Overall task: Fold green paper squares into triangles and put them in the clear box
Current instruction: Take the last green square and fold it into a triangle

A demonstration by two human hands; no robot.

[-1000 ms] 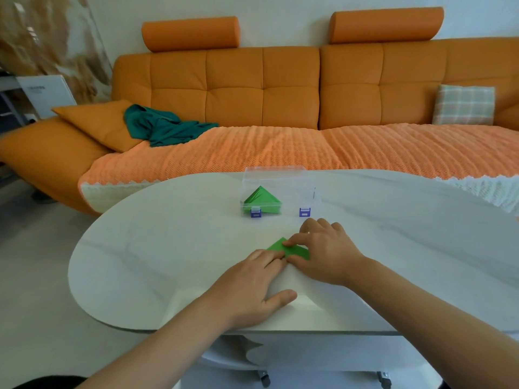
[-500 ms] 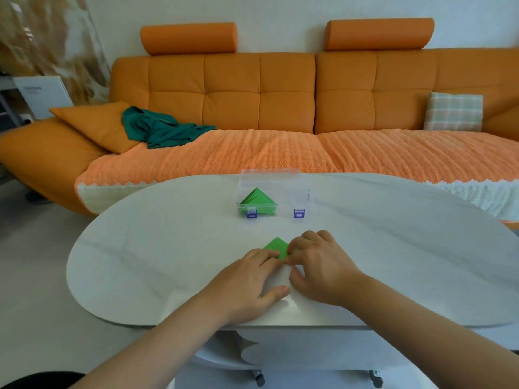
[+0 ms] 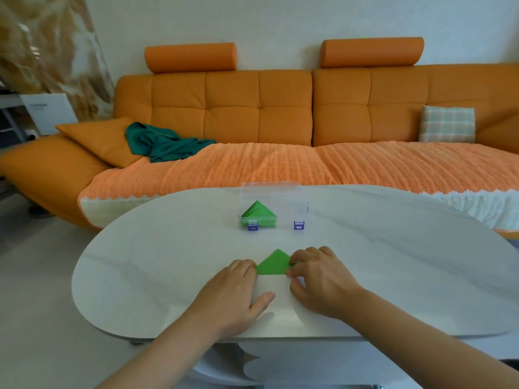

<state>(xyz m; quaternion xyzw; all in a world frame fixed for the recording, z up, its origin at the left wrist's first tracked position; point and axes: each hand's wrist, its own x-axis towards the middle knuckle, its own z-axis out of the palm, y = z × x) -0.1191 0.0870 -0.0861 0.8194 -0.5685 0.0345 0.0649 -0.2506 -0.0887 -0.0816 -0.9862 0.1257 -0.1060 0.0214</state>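
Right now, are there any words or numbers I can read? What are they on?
White panel beside the sofa: two short lines of dark print, too blurred to read.
Clear box, its blue latches, green paper triangle: no writing shows.

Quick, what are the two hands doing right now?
Left hand: open, fingers flat, pressing the left corner of the green paper triangle.
Right hand: closed, pinching its right corner.
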